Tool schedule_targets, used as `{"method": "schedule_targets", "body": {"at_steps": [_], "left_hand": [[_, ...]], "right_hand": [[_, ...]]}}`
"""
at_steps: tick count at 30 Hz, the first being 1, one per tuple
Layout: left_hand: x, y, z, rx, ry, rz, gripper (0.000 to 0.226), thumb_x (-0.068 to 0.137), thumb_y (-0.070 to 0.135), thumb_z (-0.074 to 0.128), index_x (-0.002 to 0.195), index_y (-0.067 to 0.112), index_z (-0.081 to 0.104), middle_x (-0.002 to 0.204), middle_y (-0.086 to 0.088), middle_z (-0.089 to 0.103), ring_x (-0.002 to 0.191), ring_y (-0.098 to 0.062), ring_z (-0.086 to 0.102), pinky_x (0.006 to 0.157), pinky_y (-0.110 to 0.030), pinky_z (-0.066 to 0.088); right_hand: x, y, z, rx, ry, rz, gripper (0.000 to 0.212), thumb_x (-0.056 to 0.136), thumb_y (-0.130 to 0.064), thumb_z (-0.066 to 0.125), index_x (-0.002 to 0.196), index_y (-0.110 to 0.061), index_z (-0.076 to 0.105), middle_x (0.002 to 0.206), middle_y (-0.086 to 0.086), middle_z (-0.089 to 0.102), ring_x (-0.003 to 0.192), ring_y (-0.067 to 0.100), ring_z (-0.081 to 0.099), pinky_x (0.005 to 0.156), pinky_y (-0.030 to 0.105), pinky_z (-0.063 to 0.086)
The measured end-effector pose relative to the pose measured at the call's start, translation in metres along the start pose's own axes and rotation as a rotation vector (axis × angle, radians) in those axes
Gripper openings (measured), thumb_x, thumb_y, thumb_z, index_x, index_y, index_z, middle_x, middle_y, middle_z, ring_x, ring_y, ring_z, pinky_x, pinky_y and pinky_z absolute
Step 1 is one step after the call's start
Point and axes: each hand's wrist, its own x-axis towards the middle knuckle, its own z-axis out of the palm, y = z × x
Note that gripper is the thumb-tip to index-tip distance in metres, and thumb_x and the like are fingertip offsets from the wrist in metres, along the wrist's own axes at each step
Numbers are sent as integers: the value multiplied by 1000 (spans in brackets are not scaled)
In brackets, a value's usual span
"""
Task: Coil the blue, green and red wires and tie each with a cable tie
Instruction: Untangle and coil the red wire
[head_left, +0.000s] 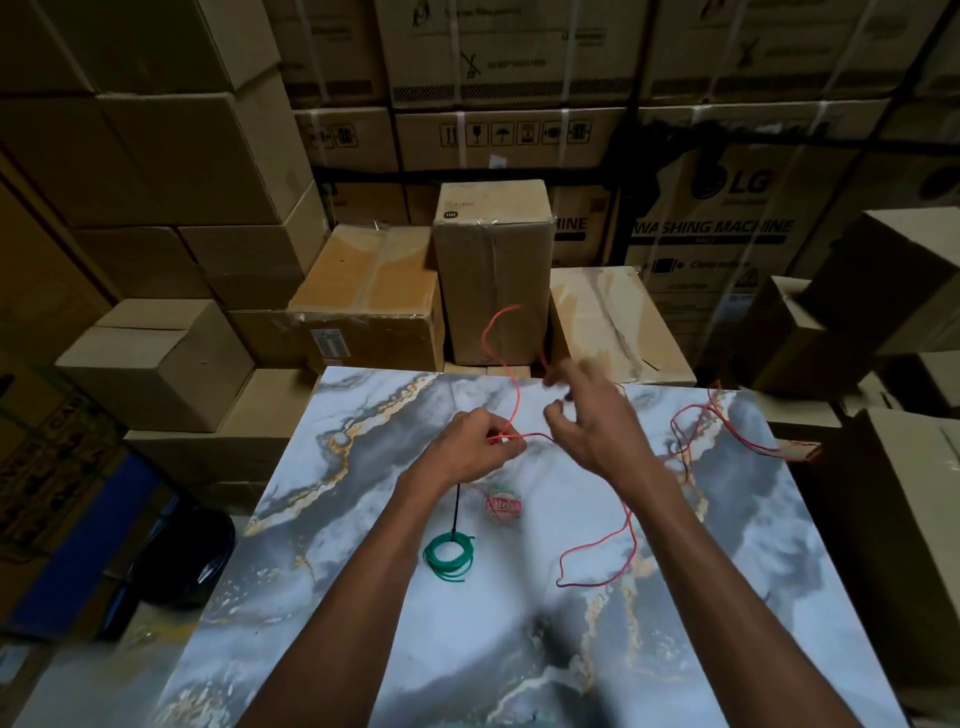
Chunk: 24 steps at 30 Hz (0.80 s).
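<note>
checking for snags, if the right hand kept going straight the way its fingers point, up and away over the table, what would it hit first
Probably the raised loop of the red wire just beyond the right hand; past that stands the upright cardboard box behind the table. The hand is blurred and depth is unclear, so this is a guess.

Both bare forearms reach forward from the bottom edge, converging toward the middle. The left hand (467, 447) is curled, knuckles up, its grip pinching a red wire (511, 395) between thumb and fingertips. The right hand (587, 415) is raised just beside it, back toward the camera, fingers spread and loosely bent, blurred at the tips
</note>
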Motion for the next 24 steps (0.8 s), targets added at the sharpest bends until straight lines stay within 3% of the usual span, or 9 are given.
{"method": "schedule_targets", "body": {"at_steps": [2, 4, 7, 11, 13, 16, 18, 21, 24], "left_hand": [[1, 3, -1, -222, -43, -65, 19, 91, 41, 62, 84, 28, 73, 66, 7, 61, 61, -10, 54, 56, -25, 41], [0, 8, -6, -472, -131, -186, 28, 96, 35, 53, 81, 21, 72, 69, -1, 54, 56, -13, 48, 52, -26, 36], [-1, 4, -8, -539, -173, -283, 37, 99, 18, 37, 89, 7, 71, 71, -8, 57, 59, -19, 59, 56, -26, 46], [4, -13, 4, -338, -125, -393, 39, 99, 15, 35, 90, -1, 69, 73, -14, 67, 65, -24, 61, 55, -23, 45], [5, -27, 8, -118, -70, -467, 46, 99, 30, 34, 99, -1, 68, 91, -18, 71, 76, -28, 67, 64, -25, 53], [0, -32, -2, 227, 116, -474, 69, 95, 60, 23, 103, 8, 68, 104, -15, 72, 96, -36, 67, 89, -45, 54], [-3, -9, -16, -62, 118, -360, 76, 98, 67, 21, 96, 10, 72, 97, -11, 74, 94, -33, 68, 84, -41, 55], [-20, 36, -37, -612, -266, -204, 89, 93, 76, 13, 106, 14, 75, 113, -6, 73, 109, -27, 64, 97, -37, 44], [-32, 48, -45, -419, -343, -55, 64, 94, 68, 40, 101, 14, 73, 106, -4, 74, 100, -12, 66, 91, -34, 40]], "right_hand": [[-5, -4, 5, 16, -326, 98, 28, 102, -38, 49, 116, -17, 63, 110, 10, 71, 98, 30, 67, 82, 40, 55], [-8, -5, 5, 122, -433, 190, 39, 104, -48, 46, 108, -16, 68, 91, 5, 75, 83, 23, 70, 78, 36, 56], [-9, -2, -10, 333, -411, 176, 37, 103, -40, 57, 87, -14, 76, 58, -13, 59, 56, 9, 57, 59, 28, 48], [-4, -3, -43, 714, -372, 151, 34, 97, -36, 69, 83, -7, 78, 53, -5, 39, 54, 17, 28, 52, 30, 25], [1, -5, -58, 780, -344, 143, 29, 91, -36, 75, 84, -7, 80, 54, 1, 38, 57, 23, 21, 53, 34, 21], [9, -4, -72, 848, -301, 138, 24, 90, -31, 76, 86, -8, 81, 57, 3, 32, 60, 21, 20, 53, 33, 20], [14, -1, -76, 900, -244, 178, 24, 92, -30, 74, 84, -8, 80, 55, -4, 34, 58, 15, 22, 52, 28, 20], [24, 5, -74, 956, -96, 271, 31, 93, -33, 73, 94, -3, 79, 59, 0, 29, 58, 14, 23, 50, 24, 22], [33, 17, -66, 934, 74, 381, 31, 91, -38, 75, 95, -7, 80, 55, -3, 37, 59, 16, 24, 52, 28, 23]]}}
